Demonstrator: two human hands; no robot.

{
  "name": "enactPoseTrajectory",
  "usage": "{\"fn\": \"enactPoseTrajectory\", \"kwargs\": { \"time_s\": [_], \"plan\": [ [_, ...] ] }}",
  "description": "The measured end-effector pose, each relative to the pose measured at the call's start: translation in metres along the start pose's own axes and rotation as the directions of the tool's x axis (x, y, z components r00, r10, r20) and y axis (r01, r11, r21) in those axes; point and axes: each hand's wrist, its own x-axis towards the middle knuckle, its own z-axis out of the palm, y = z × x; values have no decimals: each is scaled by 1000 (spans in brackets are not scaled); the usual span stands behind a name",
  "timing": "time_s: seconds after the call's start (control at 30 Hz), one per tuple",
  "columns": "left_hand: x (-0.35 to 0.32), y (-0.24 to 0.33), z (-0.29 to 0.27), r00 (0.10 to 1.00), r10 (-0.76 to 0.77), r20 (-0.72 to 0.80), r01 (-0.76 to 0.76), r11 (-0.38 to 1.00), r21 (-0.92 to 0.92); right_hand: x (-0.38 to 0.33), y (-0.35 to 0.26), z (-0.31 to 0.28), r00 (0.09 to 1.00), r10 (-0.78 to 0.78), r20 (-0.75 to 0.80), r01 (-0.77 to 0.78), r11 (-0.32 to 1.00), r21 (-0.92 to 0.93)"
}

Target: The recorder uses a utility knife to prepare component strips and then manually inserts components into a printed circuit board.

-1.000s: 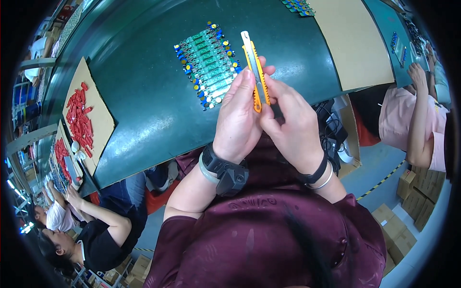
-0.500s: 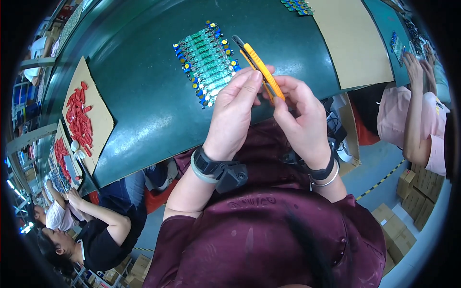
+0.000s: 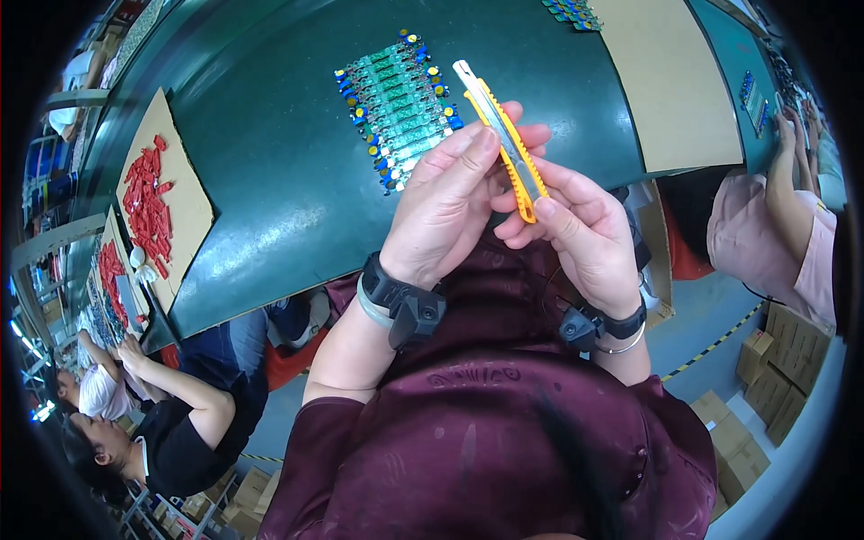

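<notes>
The left hand [image 3: 441, 198] and right hand [image 3: 585, 225] were brought close together, both closed on one yellow knife [image 3: 508, 148]. The left thumb pressed along the middle of its body; the right thumb and fingers pinched its lower end. The knife was held above the desk [image 3: 270, 162], by the near edge, tilted, its silver tip toward the far edge and slightly left. Black straps [image 3: 416, 310] circled both wrists.

Just beyond the hands, around the desk's middle, lay a row of green boards [image 3: 396, 103] with blue and yellow parts at their ends. Toward the left edge, a heap of red pieces [image 3: 148, 202] lay on a card [image 3: 191, 216]. Toward the right edge, a tan sheet [image 3: 670, 90] ran back from the near edge, with more boards [image 3: 572, 13] beside its far left corner. A co-worker in black [image 3: 184, 445] sat at the left, another in pink [image 3: 765, 225] at the right.
</notes>
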Motion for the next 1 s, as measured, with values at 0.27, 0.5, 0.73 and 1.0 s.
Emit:
{"fn": "enactPoseTrajectory", "kwargs": {
  "time_s": [0.27,0.5,0.73,1.0],
  "plan": [
    [1,-5,-1,1000,-10,24,9,999,46,1,8,1,992,-21,-127,10,996,-86],
    [6,-10,0,1000,-14,14,13,999,50,3,10,-1,982,-37,-185,22,996,-86],
    [19,-19,10,999,-29,38,27,998,48,3,1,-12,963,-79,-259,39,987,-157],
    [6,-5,15,999,-1,48,-9,977,211,16,-66,-122,767,-388,-511,141,879,-456]
  ]
}}
